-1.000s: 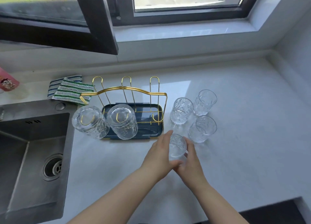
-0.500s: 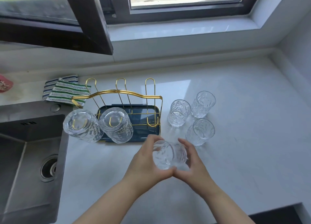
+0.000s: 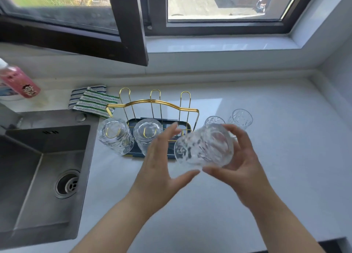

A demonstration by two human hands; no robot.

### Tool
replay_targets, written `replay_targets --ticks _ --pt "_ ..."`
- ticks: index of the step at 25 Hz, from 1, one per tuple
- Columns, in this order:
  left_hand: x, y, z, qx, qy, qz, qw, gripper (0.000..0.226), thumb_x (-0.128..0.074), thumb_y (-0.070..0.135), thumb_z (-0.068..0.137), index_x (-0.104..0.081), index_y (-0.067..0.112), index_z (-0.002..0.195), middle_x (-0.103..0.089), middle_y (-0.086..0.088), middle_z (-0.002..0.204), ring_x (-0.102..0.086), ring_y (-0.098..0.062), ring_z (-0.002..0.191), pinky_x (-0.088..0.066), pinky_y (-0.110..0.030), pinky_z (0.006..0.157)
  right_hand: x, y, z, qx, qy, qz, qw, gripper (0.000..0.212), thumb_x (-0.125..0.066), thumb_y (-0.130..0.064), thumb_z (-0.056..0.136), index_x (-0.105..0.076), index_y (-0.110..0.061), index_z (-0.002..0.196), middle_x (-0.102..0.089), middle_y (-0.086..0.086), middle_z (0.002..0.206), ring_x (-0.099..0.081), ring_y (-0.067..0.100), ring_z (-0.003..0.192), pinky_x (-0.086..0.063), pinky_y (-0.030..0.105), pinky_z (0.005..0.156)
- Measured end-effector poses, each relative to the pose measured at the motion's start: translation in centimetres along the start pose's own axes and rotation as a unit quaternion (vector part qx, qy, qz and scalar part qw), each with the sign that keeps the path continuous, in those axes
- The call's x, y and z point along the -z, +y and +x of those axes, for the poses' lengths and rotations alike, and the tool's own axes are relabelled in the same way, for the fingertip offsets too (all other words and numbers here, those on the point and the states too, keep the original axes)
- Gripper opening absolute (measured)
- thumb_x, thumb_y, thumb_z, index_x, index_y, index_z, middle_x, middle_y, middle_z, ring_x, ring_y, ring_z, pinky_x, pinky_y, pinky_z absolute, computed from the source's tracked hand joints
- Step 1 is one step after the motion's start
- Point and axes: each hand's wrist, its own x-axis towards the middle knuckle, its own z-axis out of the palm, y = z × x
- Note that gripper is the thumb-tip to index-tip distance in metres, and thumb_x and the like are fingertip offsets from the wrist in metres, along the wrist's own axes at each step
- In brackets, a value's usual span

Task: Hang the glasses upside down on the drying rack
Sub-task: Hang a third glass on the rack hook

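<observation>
One clear, bumpy glass (image 3: 204, 147) tipped on its side.
Right hand (image 3: 245, 163) wraps round it; left hand (image 3: 162, 165) touches it with straight fingers.

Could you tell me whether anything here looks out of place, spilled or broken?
Nothing looks spilled or broken. The only oddity: the left hung glass leans out past the tray toward the sink, so drips may miss it. The glass in the right hand is too blurred to check.
</observation>
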Motion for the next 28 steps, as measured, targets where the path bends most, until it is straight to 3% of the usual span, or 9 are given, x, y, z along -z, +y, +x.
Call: replay_targets --ticks 4,8,11,15,23,28 --pt "0.6 -0.2 3.0 -0.051 -0.014 0.111 0.992 0.081 -0.072 0.037 0.071 -0.020 0.037 0.134 -0.047 0.007 0.123 -0.039 -0.010 0.115 -0.022 -0.016 0.094 -1.4 -0.8 2.8 0.032 0.020 -0.144 0.989 0.076 -0.085 -0.009 0.054 -0.048 -0.041 0.112 -0.063 -0.014 0.110 -0.060 0.004 0.104 -0.050 0.015 0.082" --pt "0.3 -1.8 4.8 -0.047 -0.008 0.250 0.967 0.083 -0.078 0.038 0.064 -0.036 0.016 0.133 -0.058 -0.009 0.118 -0.030 -0.018 0.113 -0.013 -0.028 0.094 -2.0 1.5 4.5 0.003 0.023 -0.167 0.986 0.076 -0.087 -0.010 0.056 -0.047 -0.040 0.114 -0.058 -0.018 0.114 -0.056 -0.001 0.106 -0.048 0.015 0.090" --pt "0.3 -2.4 5.7 -0.058 -0.020 0.329 0.942 0.080 -0.078 0.045 0.060 -0.045 0.016 0.126 -0.066 -0.006 0.109 -0.033 -0.022 0.120 -0.008 -0.033 0.098 -1.7 3.1 5.4 -0.025 0.016 -0.162 0.986 0.076 -0.088 -0.019 0.054 -0.046 -0.046 0.112 -0.058 -0.019 0.115 -0.056 0.000 0.109 -0.048 0.018 0.091" --pt "0.1 -2.9 6.4 -0.036 -0.047 0.368 0.928 0.078 -0.073 0.053 0.061 -0.046 0.018 0.124 -0.066 -0.003 0.111 -0.037 -0.026 0.126 0.002 -0.034 0.105 -1.0 4.5 6.0 -0.047 0.006 -0.170 0.984 0.077 -0.089 -0.024 0.053 -0.045 -0.048 0.112 -0.058 -0.019 0.115 -0.056 0.001 0.109 -0.048 0.016 0.089" --pt "-0.3 -3.2 7.2 -0.034 -0.054 0.381 0.922 0.079 -0.077 0.052 0.056 -0.051 0.016 0.121 -0.069 -0.008 0.107 -0.037 -0.030 0.127 0.000 -0.037 0.110 -0.4 5.2 6.5 -0.069 -0.015 -0.176 0.982 0.078 -0.087 -0.031 0.054 -0.041 -0.049 0.115 -0.054 -0.025 0.117 -0.054 -0.007 0.107 -0.046 0.006 0.082" --pt "-0.6 -3.5 6.8 -0.032 -0.078 0.397 0.914 0.085 -0.070 0.052 0.065 -0.032 0.020 0.134 -0.059 -0.004 0.125 -0.026 -0.025 0.133 0.006 -0.040 0.111 -0.5 5.0 6.4 -0.081 -0.021 -0.197 0.977 0.085 -0.083 -0.045 0.048 -0.036 -0.047 0.119 -0.047 -0.030 0.120 -0.048 -0.015 0.107 -0.042 0.001 0.079"
